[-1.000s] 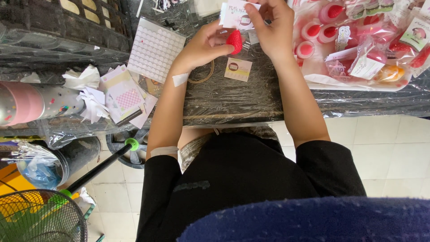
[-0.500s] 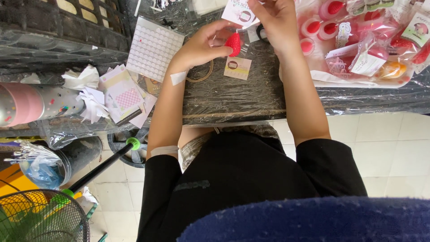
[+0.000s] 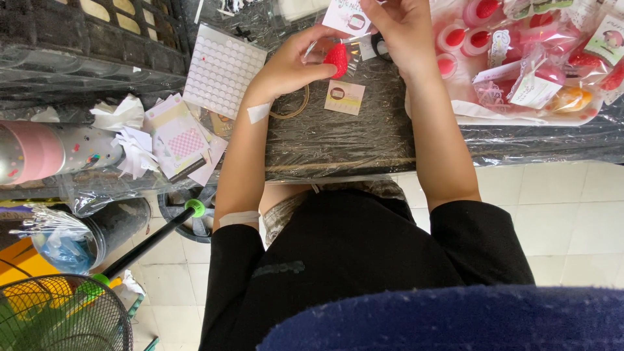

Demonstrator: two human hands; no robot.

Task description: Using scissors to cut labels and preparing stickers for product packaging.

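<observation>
Left hand: the left hand (image 3: 289,65) is curled, its fingers pinched on a small red strawberry-shaped piece (image 3: 337,60) at about 12 o'clock of the view.
Right hand: the right hand (image 3: 404,34) is closed around the edge of a clear plastic sleeve with a white printed card (image 3: 348,15), just at 1 o'clock of the red piece; how tightly the fingers close I cannot tell.
Red piece: held above the dark wooden table wrapped in clear film (image 3: 338,140), between the two hands.
Loose card: a small square card with a pink and yellow print (image 3: 344,97) lies flat on the table, at 6 o'clock of the red piece.
Sticker sheet: a white sheet of round dots (image 3: 221,71) lies at 9 o'clock of the left hand.
Bagged goods: a heap of clear bags with red and pink pieces (image 3: 533,65) lies at 3 o'clock of the right hand.
Papers: crumpled white and pink patterned papers (image 3: 175,140) lie at 8 o'clock of the left hand.
</observation>
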